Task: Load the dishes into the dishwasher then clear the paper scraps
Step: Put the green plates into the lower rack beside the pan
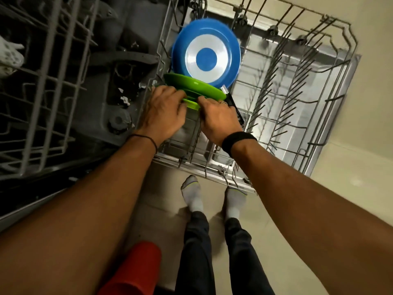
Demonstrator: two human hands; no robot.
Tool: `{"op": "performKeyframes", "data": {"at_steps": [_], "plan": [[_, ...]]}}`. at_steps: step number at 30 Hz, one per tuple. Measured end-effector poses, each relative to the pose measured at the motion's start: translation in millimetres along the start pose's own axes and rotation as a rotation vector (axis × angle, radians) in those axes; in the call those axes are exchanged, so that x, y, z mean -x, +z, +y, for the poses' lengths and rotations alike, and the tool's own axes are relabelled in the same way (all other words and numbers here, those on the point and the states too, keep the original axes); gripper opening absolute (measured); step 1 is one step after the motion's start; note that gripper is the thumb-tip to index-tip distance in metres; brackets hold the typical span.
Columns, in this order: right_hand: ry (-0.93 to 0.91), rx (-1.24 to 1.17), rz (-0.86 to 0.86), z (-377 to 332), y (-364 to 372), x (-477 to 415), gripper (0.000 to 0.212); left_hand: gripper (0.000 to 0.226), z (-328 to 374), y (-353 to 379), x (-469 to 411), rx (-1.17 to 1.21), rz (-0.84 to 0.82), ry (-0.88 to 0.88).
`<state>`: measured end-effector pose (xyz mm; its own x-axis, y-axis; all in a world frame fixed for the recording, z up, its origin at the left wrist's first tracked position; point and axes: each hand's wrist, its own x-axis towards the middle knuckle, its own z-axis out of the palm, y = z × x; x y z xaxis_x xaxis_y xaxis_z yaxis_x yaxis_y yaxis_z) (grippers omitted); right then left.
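Note:
The lower rack (319,86) of the open dishwasher is pulled out in front of me. A blue frying pan (205,54) stands on edge at the rack's far left, its silver-ringed underside toward me and its black handle (235,108) pointing down by my right hand. Two green plates (195,85) stand on edge just in front of the pan. My left hand (162,112) grips the nearer plates' left edge. My right hand (217,119) holds their right edge, beside the pan handle. Both hands meet over the tines.
The upper rack (42,86) reaches out on the left, over the dark tub floor, where small white paper scraps (124,100) lie. A red cup (136,271) sits at the bottom of view by my legs. The lower rack's right half holds bare tines. Beige floor lies below.

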<state>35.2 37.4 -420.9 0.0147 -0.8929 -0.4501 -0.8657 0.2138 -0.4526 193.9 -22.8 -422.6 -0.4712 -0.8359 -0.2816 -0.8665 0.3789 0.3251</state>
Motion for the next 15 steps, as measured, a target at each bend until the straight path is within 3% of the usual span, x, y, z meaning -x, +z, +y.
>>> {"op": "performKeyframes", "data": {"at_steps": [4,11,15], "plan": [[0.053,-0.088,-0.077,1,-1,-19,0.032,0.056,-4,4,-13,0.072,-0.095,-0.063],[0.132,-0.07,-0.068,11,2,-32,0.038,0.033,-5,16,-25,0.072,-0.033,-0.05],[0.131,-0.134,0.079,6,-5,-17,0.03,0.028,5,6,-14,0.072,0.018,-0.065]]}}
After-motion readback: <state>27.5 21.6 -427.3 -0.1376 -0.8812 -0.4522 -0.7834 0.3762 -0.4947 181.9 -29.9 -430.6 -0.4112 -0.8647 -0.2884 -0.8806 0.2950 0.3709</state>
